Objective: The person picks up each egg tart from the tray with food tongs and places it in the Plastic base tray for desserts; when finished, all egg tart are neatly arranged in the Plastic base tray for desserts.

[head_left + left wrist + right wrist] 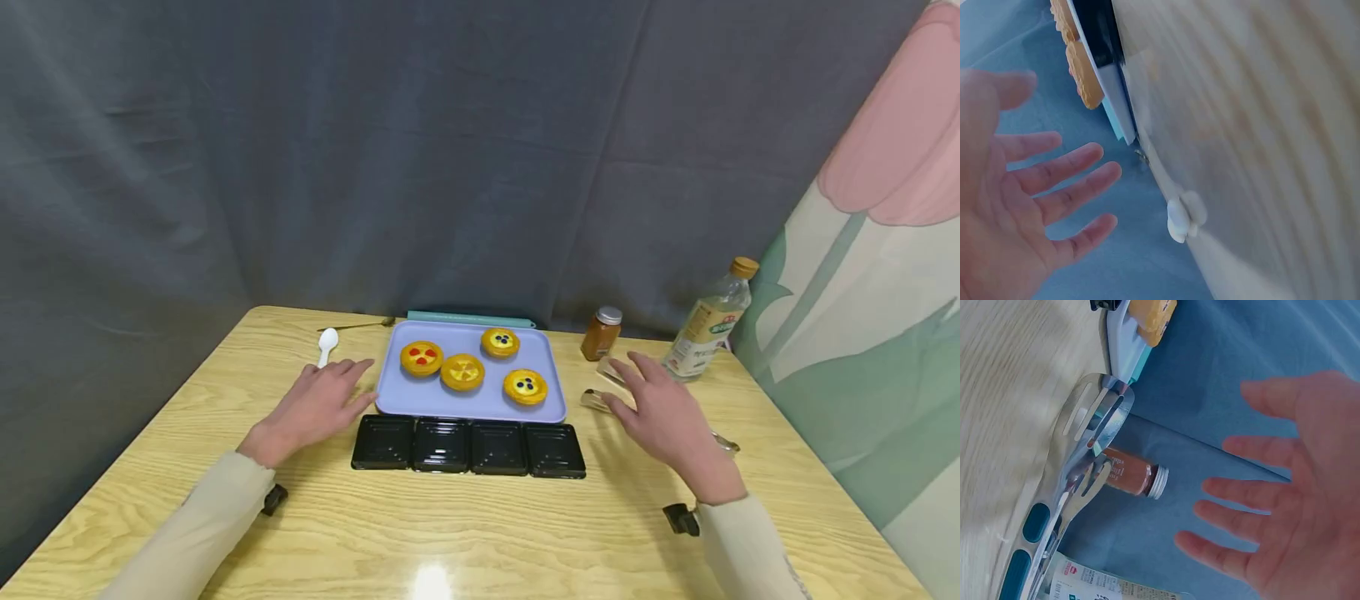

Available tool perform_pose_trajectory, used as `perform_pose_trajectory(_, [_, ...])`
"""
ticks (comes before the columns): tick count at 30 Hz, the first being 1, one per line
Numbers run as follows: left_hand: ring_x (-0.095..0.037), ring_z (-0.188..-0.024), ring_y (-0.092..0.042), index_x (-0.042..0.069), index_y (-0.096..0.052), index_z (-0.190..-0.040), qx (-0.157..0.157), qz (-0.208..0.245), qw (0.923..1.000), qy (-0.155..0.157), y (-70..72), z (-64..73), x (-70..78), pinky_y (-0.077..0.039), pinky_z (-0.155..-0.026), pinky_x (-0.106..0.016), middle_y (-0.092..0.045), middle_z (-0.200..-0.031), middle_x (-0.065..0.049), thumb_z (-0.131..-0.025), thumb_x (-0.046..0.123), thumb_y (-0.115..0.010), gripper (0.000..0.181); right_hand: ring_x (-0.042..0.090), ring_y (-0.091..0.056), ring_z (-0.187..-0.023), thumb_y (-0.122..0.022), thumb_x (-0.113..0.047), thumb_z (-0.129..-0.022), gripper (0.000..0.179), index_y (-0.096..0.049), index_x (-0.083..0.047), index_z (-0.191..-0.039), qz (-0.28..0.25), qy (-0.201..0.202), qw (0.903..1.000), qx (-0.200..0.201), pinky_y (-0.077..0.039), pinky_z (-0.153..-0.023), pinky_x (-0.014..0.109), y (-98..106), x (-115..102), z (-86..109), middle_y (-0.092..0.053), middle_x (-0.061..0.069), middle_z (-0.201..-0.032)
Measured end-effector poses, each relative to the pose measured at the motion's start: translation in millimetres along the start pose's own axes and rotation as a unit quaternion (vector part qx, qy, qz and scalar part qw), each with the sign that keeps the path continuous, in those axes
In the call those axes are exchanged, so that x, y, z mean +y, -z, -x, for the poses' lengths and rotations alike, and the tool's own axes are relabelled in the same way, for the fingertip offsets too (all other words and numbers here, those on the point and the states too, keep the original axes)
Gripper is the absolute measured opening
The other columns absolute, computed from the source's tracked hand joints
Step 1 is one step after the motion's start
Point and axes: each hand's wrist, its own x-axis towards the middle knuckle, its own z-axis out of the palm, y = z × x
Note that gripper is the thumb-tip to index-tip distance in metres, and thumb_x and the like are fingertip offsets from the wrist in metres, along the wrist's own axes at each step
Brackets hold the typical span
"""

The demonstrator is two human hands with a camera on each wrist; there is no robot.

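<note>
Fingers of the left hand [315, 410] and right hand [663, 412] are spread and released; four tarts [462, 372] are held on the tray [420, 402], between the hands. Should the right hand be lowered carelessly, the slotted utensil [1036, 522] below could be knocked askew; by an outward sweep, the nearby bottle [703, 333] could be toppled.

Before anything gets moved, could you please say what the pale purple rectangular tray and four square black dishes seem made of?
The purple tray looks like matte plastic, possibly coated metal: even colour, little shine. The black dishes look like glossy moulded plastic: bright reflections, stepped ridges.
</note>
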Motion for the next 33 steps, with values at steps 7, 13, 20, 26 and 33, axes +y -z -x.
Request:
perform_pose_trajectory(7, [-0.034, -0.113, -0.063, -0.001, -0.059, -0.136, 0.003, 0.030, 0.9995, -0.003, -3.9, -6.2, 0.7, -0.049, -0.089, -0.058, -0.066, -0.124, -0.019, -0.102, 0.028, -0.058, 0.044, 0.047, -0.057, -0.115, -0.067, -0.024, -0.097, 0.045, -0.061, 0.004, -0.132, -0.013, -0.010, 0.9998, 0.008, -0.047, -0.091, 0.062, 2.0, 0.2, 5.8, -0.058, 0.030, -0.129])
perform_pose_trajectory(13, [-0.031, -0.105, -0.065, -0.003, -0.060, -0.133, -0.005, 0.134, 0.9909, 0.013, -5.6, -12.1, 1.6, -0.052, -0.087, -0.050, -0.068, -0.117, -0.017, -0.102, 0.021, -0.059, 0.039, 0.046, -0.060, -0.110, -0.068, -0.023, -0.096, 0.042, -0.064, 0.005, -0.125, -0.014, -0.013, 0.9996, 0.019, -0.049, -0.087, 0.060, 0.6, 10.3, 20.4, -0.060, 0.027, -0.123])
perform_pose_trajectory(20, [-0.036, -0.109, -0.063, -0.006, -0.060, -0.131, -0.011, 0.209, 0.9770, 0.040, -13.3, -10.5, -7.6, -0.048, -0.092, -0.056, -0.068, -0.117, -0.018, -0.102, 0.017, -0.058, 0.037, 0.051, -0.052, -0.119, -0.066, -0.021, -0.098, 0.042, -0.061, 0.006, -0.129, -0.048, -0.028, 0.9984, -0.008, -0.046, -0.088, 0.065, 3.2, 24.4, 36.1, -0.052, 0.031, -0.133])
perform_pose_trajectory(26, [-0.034, -0.105, -0.064, -0.008, -0.058, -0.132, -0.006, 0.280, 0.9573, 0.070, -19.2, -10.3, -10.1, -0.050, -0.090, -0.052, -0.068, -0.113, -0.017, -0.102, 0.016, -0.057, 0.038, 0.052, -0.051, -0.119, -0.069, -0.021, -0.097, 0.047, -0.057, 0.006, -0.133, -0.062, -0.047, 0.9970, -0.005, -0.043, -0.089, 0.066, 6.8, 40.5, 47.3, -0.053, 0.031, -0.133])
perform_pose_trajectory(33, [-0.034, -0.106, -0.063, -0.007, -0.056, -0.134, -0.001, 0.356, 0.9267, 0.121, -31.1, -11.2, -10.2, -0.048, -0.093, -0.050, -0.066, -0.113, -0.018, -0.103, 0.016, -0.057, 0.039, 0.051, -0.055, -0.108, -0.076, -0.027, -0.092, 0.055, -0.058, 0.002, -0.135, -0.074, -0.063, 0.9952, 0.014, -0.045, -0.080, 0.064, 5.0, 61.7, 62.1, -0.056, 0.029, -0.125])
